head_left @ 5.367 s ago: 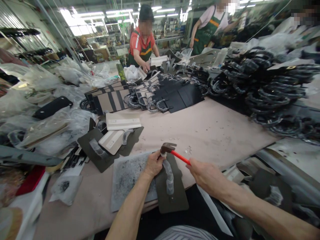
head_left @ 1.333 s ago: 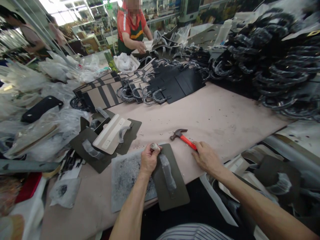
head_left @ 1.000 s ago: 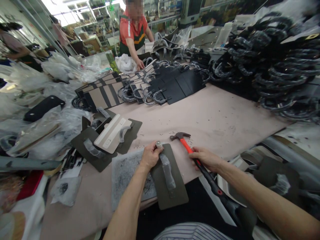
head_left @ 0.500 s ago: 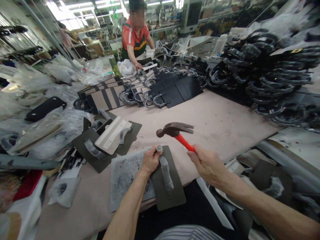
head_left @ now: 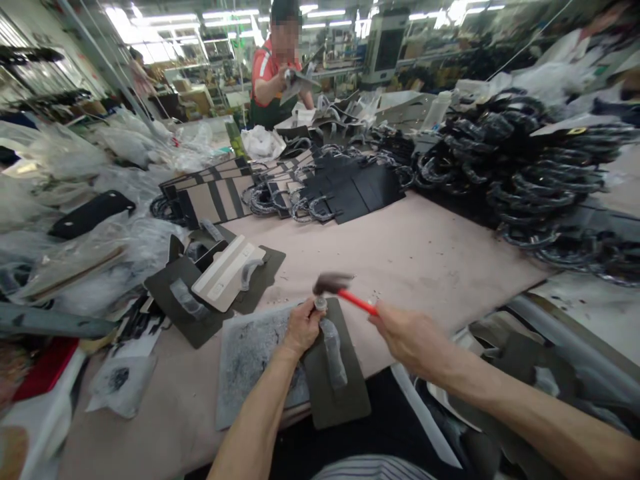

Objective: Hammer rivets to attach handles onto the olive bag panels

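Note:
My right hand (head_left: 407, 333) is wrapped round the red handle of a claw hammer (head_left: 334, 283). The hammer's dark head hangs close over a metal punch (head_left: 320, 304); whether they touch I cannot tell. My left hand (head_left: 303, 327) is closed on the punch and holds it upright, its round top showing above the fingers. Beneath is a dark olive panel (head_left: 353, 373) with a plastic-wrapped handle (head_left: 334, 353) along its middle. The punch stands by the handle's far end, its lower tip hidden by my hand. A scuffed grey slab (head_left: 245, 360) lies under the panel's left side.
More olive panels (head_left: 173, 320) and a cream panel (head_left: 225, 277) lie at left. Black panels (head_left: 360, 187) and wrapped black handles (head_left: 540, 173) are piled beyond. Plastic bags (head_left: 115, 260) crowd the left. A co-worker (head_left: 263, 83) stands across the table (head_left: 400, 253), holding a grey piece.
The hammer has come down and left toward the punch with my right hand. My left hand stays around the punch. Across the table the co-worker has raised a grey piece.

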### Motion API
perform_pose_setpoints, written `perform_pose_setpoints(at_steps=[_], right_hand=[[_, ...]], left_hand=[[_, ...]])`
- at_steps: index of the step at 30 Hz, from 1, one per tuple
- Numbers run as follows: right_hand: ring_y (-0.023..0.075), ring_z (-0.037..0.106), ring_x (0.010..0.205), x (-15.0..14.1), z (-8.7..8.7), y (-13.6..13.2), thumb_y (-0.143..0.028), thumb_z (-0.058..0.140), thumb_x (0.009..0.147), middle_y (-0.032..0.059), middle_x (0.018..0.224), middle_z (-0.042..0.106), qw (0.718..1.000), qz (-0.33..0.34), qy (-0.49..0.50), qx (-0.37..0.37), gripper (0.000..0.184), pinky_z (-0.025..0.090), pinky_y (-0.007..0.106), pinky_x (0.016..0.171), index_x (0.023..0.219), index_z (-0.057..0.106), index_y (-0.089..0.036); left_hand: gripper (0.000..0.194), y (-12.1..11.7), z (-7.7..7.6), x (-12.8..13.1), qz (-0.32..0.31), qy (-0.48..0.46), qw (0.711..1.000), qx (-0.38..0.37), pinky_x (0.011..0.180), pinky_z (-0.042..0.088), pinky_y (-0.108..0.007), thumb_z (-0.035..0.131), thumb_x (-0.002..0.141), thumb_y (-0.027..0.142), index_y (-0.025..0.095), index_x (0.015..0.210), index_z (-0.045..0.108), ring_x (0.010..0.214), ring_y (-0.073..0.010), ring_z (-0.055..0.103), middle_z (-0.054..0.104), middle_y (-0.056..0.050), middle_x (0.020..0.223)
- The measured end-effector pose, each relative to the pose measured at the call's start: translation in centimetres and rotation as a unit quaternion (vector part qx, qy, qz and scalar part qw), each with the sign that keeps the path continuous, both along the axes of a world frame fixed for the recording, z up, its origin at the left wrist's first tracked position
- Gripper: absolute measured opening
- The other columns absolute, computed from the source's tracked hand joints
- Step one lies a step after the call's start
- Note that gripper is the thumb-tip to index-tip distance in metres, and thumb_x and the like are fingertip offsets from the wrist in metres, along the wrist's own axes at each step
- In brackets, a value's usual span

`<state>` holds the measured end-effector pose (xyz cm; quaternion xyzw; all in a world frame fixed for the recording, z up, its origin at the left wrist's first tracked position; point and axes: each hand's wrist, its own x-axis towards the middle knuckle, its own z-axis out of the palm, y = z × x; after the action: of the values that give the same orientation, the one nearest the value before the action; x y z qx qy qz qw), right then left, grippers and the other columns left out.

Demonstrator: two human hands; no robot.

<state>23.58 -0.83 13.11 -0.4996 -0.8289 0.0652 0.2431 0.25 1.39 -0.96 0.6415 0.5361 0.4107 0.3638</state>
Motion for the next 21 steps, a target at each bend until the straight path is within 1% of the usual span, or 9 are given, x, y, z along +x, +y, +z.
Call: perform_pose_setpoints(at_steps=[2,4,7,11,14,15,17,19,21], right_hand=[[0.0111,0.040,0.043,0.5,-1.6,-0.1,-0.035,0.037,0.099,-0.0007,0.055,0.054,0.984,0.024,-0.142,-0.108,0.027,0.015,0.029,0.048,0.080,0.049,-0.020],[0.0120,0.045,0.047,1.1,-2.3,0.1,-0.036,0.035,0.100,0.0020,0.063,0.060,0.967,0.004,-0.197,-0.164,0.027,0.015,0.030,0.051,0.087,0.052,-0.019],[0.0142,0.051,0.054,1.8,-3.4,0.8,-0.039,0.032,0.101,0.0039,0.068,0.062,0.961,-0.028,-0.184,-0.207,0.030,0.018,0.029,0.053,0.093,0.053,-0.019],[0.0184,0.058,0.064,2.2,-7.3,2.1,-0.037,0.029,0.102,0.0058,0.072,0.063,0.948,-0.071,-0.141,-0.277,0.033,0.030,0.028,0.058,0.096,0.055,-0.017],[0.0248,0.061,0.087,1.2,-9.1,2.3,-0.031,0.040,0.097,0.0156,0.101,0.065,0.965,-0.070,-0.138,-0.211,0.028,0.041,0.033,0.072,0.112,0.055,-0.012],[0.0274,0.059,0.100,0.6,-9.0,2.1,-0.027,0.045,0.094,0.0189,0.117,0.060,0.978,-0.046,-0.125,-0.159,0.033,0.042,0.036,0.080,0.122,0.051,-0.011],[0.0289,0.047,0.121,-1.1,-8.0,1.4,-0.019,0.050,0.089,0.0191,0.139,0.045,0.991,0.067,-0.094,-0.068,0.049,0.039,0.040,0.095,0.137,0.041,-0.013],[0.0265,0.042,0.124,-2.9,-6.7,0.4,-0.013,0.050,0.085,0.0148,0.142,0.041,0.971,0.218,-0.095,-0.036,0.051,0.037,0.039,0.098,0.135,0.043,-0.018],[0.0244,0.047,0.112,-4.4,-5.8,-0.5,-0.011,0.052,0.082,0.0128,0.133,0.047,0.940,0.310,-0.134,-0.043,0.039,0.040,0.038,0.090,0.120,0.053,-0.018]], left_hand=[[0.015,0.0,0.0,0.0,-0.005,0.006,1.000,0.001,0.072,0.047,-0.026,0.055,0.085,0.018,0.020,0.093,0.067,0.074,-0.0169,0.063,0.070,-0.002,0.080],[0.018,-0.1,0.0,0.0,-0.008,-0.002,1.000,0.008,0.072,0.047,-0.026,0.054,0.085,0.017,0.020,0.097,0.067,0.076,-0.0168,0.063,0.070,-0.001,0.081],[0.018,-0.1,0.1,0.0,-0.006,-0.020,1.000,0.012,0.076,0.048,-0.026,0.054,0.085,0.017,0.020,0.098,0.067,0.078,-0.0170,0.063,0.070,-0.002,0.084],[0.015,-0.3,0.3,0.0,-0.008,-0.045,0.999,0.008,0.075,0.048,-0.026,0.053,0.085,0.016,0.019,0.091,0.067,0.078,-0.0164,0.063,0.070,-0.002,0.083],[0.014,-0.3,0.4,0.0,-0.005,-0.061,0.998,0.006,0.075,0.049,-0.026,0.054,0.084,0.017,0.019,0.089,0.067,0.078,-0.0165,0.063,0.070,-0.002,0.082],[0.014,-0.3,0.4,0.0,-0.003,-0.066,0.998,0.004,0.075,0.049,-0.026,0.055,0.084,0.018,0.018,0.089,0.068,0.078,-0.0166,0.064,0.070,-0.002,0.083],[0.014,-0.2,0.3,0.0,0.003,-0.072,0.997,0.005,0.076,0.049,-0.026,0.057,0.083,0.019,0.018,0.090,0.069,0.079,-0.0167,0.064,0.071,-0.003,0.084],[0.014,-0.1,0.2,0.1,0.014,-0.081,0.997,0.001,0.076,0.049,-0.026,0.059,0.081,0.019,0.018,0.090,0.070,0.079,-0.0167,0.064,0.072,-0.002,0.085],[0.012,0.1,0.2,0.2,0.038,-0.106,0.994,-0.017,0.074,0.049,-0.025,0.062,0.079,0.021,0.017,0.088,0.070,0.077,-0.0162,0.064,0.072,-0.002,0.082]])
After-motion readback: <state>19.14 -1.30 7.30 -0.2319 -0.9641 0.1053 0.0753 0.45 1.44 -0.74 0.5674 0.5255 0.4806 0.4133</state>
